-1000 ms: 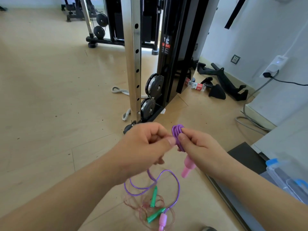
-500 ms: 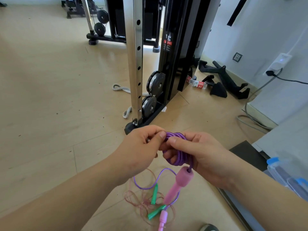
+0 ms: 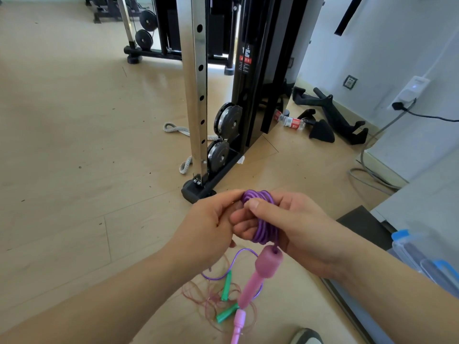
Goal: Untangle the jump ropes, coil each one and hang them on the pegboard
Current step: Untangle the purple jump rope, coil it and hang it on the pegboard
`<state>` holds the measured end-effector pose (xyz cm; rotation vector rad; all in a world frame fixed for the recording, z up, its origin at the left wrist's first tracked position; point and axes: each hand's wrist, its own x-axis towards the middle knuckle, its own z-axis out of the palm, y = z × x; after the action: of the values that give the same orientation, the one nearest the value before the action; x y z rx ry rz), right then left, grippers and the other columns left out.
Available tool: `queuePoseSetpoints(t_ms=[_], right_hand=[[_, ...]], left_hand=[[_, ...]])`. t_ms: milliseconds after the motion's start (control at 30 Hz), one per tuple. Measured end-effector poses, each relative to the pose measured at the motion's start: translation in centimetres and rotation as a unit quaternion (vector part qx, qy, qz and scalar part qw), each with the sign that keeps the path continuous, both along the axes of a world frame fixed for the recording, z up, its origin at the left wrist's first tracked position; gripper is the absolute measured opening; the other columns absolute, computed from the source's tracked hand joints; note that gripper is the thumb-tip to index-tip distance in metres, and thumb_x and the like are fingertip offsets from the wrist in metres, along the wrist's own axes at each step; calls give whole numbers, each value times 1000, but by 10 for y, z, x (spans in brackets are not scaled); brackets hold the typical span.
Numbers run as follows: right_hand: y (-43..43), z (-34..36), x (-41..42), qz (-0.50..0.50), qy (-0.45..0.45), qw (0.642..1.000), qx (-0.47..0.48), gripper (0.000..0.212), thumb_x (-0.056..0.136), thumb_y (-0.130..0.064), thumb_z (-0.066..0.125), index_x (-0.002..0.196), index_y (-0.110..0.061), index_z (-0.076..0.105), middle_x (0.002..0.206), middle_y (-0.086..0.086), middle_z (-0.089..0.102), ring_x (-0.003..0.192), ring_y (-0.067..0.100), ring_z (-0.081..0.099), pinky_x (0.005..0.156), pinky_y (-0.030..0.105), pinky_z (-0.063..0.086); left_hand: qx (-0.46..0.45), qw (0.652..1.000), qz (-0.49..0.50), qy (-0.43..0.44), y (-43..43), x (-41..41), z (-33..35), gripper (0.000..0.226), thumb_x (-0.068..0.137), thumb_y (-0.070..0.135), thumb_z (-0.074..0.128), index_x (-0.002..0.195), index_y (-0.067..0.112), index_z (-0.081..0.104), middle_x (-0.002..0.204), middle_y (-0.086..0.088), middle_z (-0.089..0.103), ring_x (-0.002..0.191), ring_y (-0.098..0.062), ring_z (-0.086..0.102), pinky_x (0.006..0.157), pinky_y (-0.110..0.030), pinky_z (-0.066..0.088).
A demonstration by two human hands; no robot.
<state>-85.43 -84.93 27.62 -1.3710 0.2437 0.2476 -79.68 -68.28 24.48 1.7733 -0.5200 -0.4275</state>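
A purple jump rope point(image 3: 260, 219) is wound in a tight coil around the fingers of my right hand point(image 3: 293, 227), thumb pressed on top. One pink handle point(image 3: 258, 274) hangs from the coil. My left hand point(image 3: 211, 224) pinches the rope at the coil's top left. A loose purple loop trails down to the floor, where the second pink handle point(image 3: 238, 326) lies. Under it lies a thin pinkish-red rope point(image 3: 208, 296) in a loose tangle with two green handles point(image 3: 226, 286). No pegboard is in view.
A cable machine with a steel upright point(image 3: 197, 95) and pulleys stands just ahead on the wooden floor. A grey strap point(image 3: 173, 129), a plastic bottle point(image 3: 289, 120) and black handles lie near it. A clear box with blue clips point(image 3: 422, 254) sits at right.
The coil has turned from edge-on to lying across my right fingers and looks thicker. The hanging pink handle has swung lower and closer. The loose loop below has shortened.
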Motion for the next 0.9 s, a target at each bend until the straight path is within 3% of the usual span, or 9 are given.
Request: queuePoseSetpoints(t_ms=[133,200,267,367,433,500,633,800,900], right_hand=[[-2,-1,-5,42,22,997,-56,26,103,-16,57,107,5,72,101,20,76,87,25,69,82,33,57],[-1,-4,-7,62,33,991,-110,27,104,-20,58,103,2,73,101,22,76,85,25,67,82,45,49],[-1,-3,-7,44,42,989,-133,30,104,-24,58,99,0,74,101,26,74,82,25,65,75,48,40],[1,0,-7,-12,31,992,-118,30,103,-25,59,98,-2,77,99,27,74,78,24,65,62,52,50],[4,-1,-8,-31,18,990,-135,27,102,-23,60,98,-3,78,98,23,76,80,25,67,77,69,53],[5,-5,-6,-63,5,989,-132,25,101,-21,60,100,-3,78,97,22,77,82,26,68,92,62,53],[0,-5,5,-177,6,983,-39,23,102,-17,58,105,1,73,97,17,79,95,29,76,88,35,60],[-8,-24,7,-69,4,921,-382,23,100,-29,64,94,-6,68,78,2,75,74,0,72,78,31,58],[-15,-22,7,-35,-8,940,-339,37,104,-33,55,94,2,62,60,-5,65,58,1,63,63,28,47]], left_hand=[[39,998,-21,-32,8,2,-5,30,104,4,47,99,18,73,77,-11,68,61,-20,58,52,-35,55],[64,997,-24,-35,9,0,-6,33,105,5,45,100,21,74,73,-3,67,56,-7,57,50,-20,51],[52,998,-27,-7,7,-2,-8,39,105,7,45,105,32,75,71,4,66,57,-9,58,55,-23,53],[64,997,-26,28,1,-8,-12,51,101,0,38,109,40,69,72,3,69,55,-7,57,57,-21,51],[100,992,-30,66,-4,-10,-13,39,105,6,36,101,29,66,77,-4,75,54,-10,61,54,-24,52],[123,984,-44,124,-7,-12,-15,30,109,18,36,104,23,65,83,-9,77,55,-15,63,55,-30,55],[189,958,-160,142,-11,-34,-17,30,109,36,38,98,19,59,85,-12,77,56,-19,62,63,-38,58],[232,947,-201,-98,-12,-34,5,33,97,43,55,78,17,59,65,-6,60,56,-18,51,61,-43,51],[140,979,-118,-89,-3,-8,22,24,99,33,61,79,20,65,68,-10,63,49,-10,47,53,-29,45]])
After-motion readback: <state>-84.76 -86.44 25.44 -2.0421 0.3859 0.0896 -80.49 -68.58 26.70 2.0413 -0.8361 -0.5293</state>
